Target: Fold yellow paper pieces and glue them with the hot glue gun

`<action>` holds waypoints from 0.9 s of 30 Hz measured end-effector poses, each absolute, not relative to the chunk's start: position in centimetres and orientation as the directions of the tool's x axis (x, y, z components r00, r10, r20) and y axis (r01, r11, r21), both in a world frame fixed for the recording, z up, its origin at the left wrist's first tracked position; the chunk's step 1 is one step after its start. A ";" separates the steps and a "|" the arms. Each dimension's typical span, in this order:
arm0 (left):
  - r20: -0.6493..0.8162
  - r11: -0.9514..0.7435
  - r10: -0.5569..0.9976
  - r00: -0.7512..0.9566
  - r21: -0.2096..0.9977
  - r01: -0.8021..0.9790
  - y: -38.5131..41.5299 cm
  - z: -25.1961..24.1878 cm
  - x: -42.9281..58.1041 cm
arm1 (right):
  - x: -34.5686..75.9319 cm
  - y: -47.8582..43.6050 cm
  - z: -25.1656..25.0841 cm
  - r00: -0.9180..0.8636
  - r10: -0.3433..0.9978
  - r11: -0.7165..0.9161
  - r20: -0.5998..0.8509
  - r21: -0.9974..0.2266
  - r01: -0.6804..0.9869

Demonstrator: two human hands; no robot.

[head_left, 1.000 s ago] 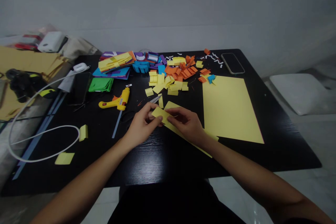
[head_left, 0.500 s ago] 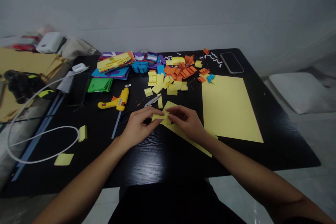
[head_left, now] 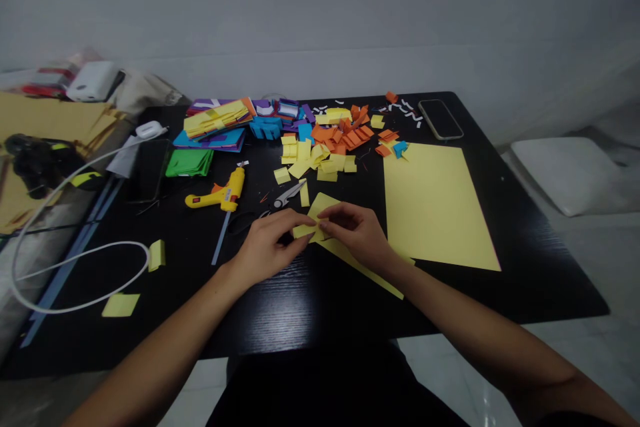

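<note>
Both of my hands meet over the near middle of the black table. My left hand (head_left: 270, 243) pinches a small yellow paper piece (head_left: 303, 231) from the left, thumb below and forefinger above. My right hand (head_left: 357, 233) closes its thumb and fingertips on the same piece from the right; its fingers hide part of it. Beneath my right hand lies a larger cut sheet of yellow paper (head_left: 363, 268), slanting toward the table's front. Just beyond my left hand are scissors (head_left: 289, 194) with their blades pointing away, beside a narrow yellow paper strip (head_left: 304, 193).
A large yellow sheet (head_left: 437, 207) lies to the right, a phone (head_left: 441, 120) behind it. Folded yellow and orange paper pieces (head_left: 345, 137) are heaped at the back. Leftward are a yellow glue gun (head_left: 229, 195), green paper (head_left: 189, 163) and a looped white cable (head_left: 145, 250).
My left hand has shifted slightly right, closer to the right fingertips, and the small paper piece has turned a little between them. More of the scissors' handles shows.
</note>
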State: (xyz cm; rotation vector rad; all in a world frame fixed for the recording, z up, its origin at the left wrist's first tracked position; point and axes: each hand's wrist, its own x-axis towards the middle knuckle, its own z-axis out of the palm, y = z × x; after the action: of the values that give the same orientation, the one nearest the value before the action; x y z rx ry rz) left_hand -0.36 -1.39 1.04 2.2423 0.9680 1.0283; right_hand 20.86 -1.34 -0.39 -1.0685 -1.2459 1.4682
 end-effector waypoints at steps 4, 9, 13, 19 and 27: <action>0.401 -0.615 0.768 0.500 0.678 0.402 -1.4 1.3 -0.6 | 20.9 -1.3 -0.4 -0.212 0.977 -0.043 -0.030 -0.997 -0.061; 0.381 -0.599 0.771 0.510 0.705 0.379 -1.3 1.4 -0.4 | 20.9 -1.4 -0.4 -0.219 0.976 -0.002 0.003 -1.000 -0.023; 0.392 -0.603 0.772 0.500 0.701 0.381 -1.3 1.3 -0.3 | 20.8 -1.6 -0.2 -0.218 0.975 0.034 0.032 -0.999 0.004; 0.390 -0.580 0.802 0.452 0.688 0.436 -1.3 1.2 -0.3 | 20.8 -1.8 0.1 -0.227 0.973 0.054 0.048 -0.998 0.019; 0.380 -0.551 0.827 0.416 0.697 0.459 -1.4 1.0 -0.2 | 20.8 -2.0 0.1 -0.203 0.976 0.087 0.075 -0.995 0.049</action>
State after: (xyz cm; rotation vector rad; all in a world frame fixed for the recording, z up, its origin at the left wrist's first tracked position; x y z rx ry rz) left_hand -0.18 -1.41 1.02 2.1811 1.0889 0.9865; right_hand 20.76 -2.02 0.12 -1.0877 -1.4384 1.2659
